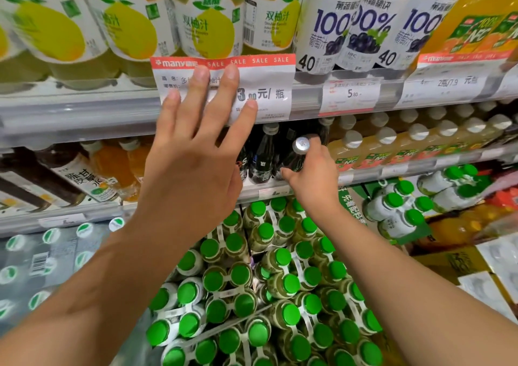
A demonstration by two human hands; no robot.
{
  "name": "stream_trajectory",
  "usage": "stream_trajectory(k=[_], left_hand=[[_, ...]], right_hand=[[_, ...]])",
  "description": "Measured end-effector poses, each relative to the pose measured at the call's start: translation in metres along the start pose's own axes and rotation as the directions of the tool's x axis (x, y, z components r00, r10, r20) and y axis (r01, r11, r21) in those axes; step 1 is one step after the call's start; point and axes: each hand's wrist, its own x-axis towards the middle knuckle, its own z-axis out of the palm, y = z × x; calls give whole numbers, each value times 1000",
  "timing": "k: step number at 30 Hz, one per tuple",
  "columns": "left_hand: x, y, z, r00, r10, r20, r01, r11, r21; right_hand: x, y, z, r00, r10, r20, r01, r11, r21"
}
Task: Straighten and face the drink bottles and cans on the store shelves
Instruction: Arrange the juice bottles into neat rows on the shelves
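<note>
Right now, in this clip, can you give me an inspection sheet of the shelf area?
Surface: middle shelf with a price rail, stocked rows.
Job's things: dark glass bottle with a silver cap, tilted at the shelf front; more dark bottles behind it.
Clutter: green-capped bottle packs stacked below; sale tag on the upper rail.
Hands: right hand grips the dark glass bottle at its neck; left hand is raised with its fingers spread, holding nothing.
Cables: nothing seen.
Surroundings: pomelo juice bottles and grape juice bottles on the top shelf.
</note>
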Motion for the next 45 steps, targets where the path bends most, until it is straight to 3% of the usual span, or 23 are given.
stream_trajectory(k=[4, 9, 18, 24, 30, 36, 42, 45], left_hand=[[1, 0, 0, 1000, 5, -16, -6, 1000, -21], [0, 1, -1, 1000, 5, -15, -5, 1000, -27], [0, 3, -1, 999, -12, -30, 11, 999, -41], [0, 4, 0, 1000, 4, -15, -5, 1000, -26], [0, 2, 0, 999, 0, -34, -1, 1000, -30], [1, 3, 3, 1000, 5, -31, -6, 1000, -20], [1, 4, 2, 999, -4, -34, 3, 999, -37], [2, 4, 1, 1000, -12, -17, 11, 999, -51]], right_hand=[[14, -7, -9, 999, -5, 38, 13, 978, -209], [33, -12, -28, 994, 10, 109, 25, 949, -315], [47, -9, -29, 994, 8, 109, 22, 962, -273], [48, -3, -35, 993, -98, 64, 109, 975, -194], [47, 6, -49, 969, -170, 177, 189, 977, -96], [38, 43, -57, 998, 21, -56, -19, 999, 44], [56, 37, -50, 962, 86, 260, -108, 991, 75], [69, 49, -42, 942, 115, 317, -172, 972, 158]])
